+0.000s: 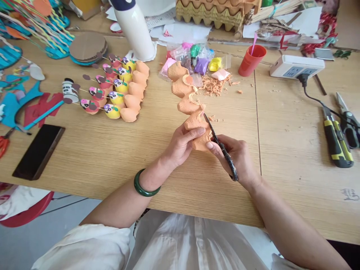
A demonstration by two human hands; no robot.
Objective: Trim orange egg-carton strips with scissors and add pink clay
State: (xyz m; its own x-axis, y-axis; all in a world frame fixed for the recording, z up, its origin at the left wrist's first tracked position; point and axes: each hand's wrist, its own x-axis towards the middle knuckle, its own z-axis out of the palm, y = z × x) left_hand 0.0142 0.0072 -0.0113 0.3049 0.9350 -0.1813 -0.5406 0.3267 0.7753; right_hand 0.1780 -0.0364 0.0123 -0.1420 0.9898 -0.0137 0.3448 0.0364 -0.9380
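Note:
An orange strip of egg carton cups (189,103) is held up over the table, its far end pointing away from me. My left hand (182,144) grips the near cups, thumb on top. My right hand (234,155) is closed round dark-handled scissors (222,144), whose blades lie along the strip's right edge. My right thumb is close to or touching the nearest cup. Orange trimmings (212,85) lie in a pile beyond the strip. To the left stand rows of decorated cups (112,98) in red and yellow, beside a row of plain orange ones (135,90).
A white bottle (135,32) stands behind the cups. Bags of coloured clay (201,64), a red cup (252,60) and a power strip (296,67) sit farther back. Pliers (337,138) and more scissors (348,123) lie right; a black phone (39,152) lies left.

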